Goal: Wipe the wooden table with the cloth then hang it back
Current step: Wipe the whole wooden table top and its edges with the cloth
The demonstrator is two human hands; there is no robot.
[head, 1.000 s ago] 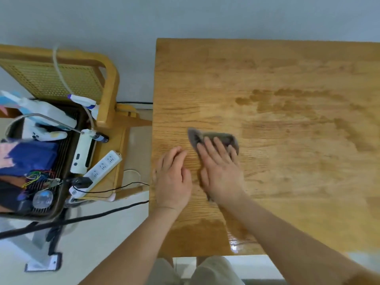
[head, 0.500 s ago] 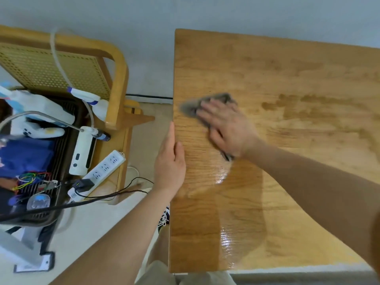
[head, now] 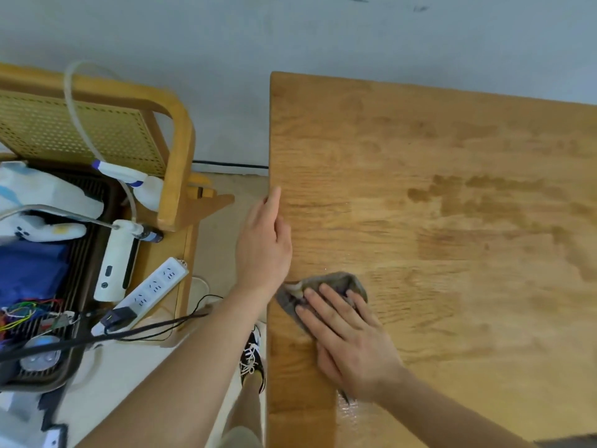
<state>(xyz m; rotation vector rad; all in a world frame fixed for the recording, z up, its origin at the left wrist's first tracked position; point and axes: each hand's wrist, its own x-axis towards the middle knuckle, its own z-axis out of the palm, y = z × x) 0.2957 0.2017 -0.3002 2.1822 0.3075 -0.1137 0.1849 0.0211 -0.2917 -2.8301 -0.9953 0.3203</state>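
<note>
The wooden table (head: 452, 286) fills the right half of the view, with darker damp streaks across its top. A small grey cloth (head: 336, 282) lies flat near the table's left edge. My right hand (head: 349, 337) presses down on it with fingers spread, covering most of it. My left hand (head: 263, 247) rests flat against the table's left edge, just above the cloth, holding nothing.
Left of the table stands a wooden chair with a cane back (head: 97, 130), loaded with a white power strip (head: 151, 286), cables, a white device (head: 113, 263), a spray bottle (head: 139, 182) and blue fabric (head: 29, 270). A grey wall runs behind. A shoe (head: 252, 357) shows on the floor below.
My right hand has slid the cloth from the far part of the table back toward me along the left edge. My left hand stays at the table's left edge.
</note>
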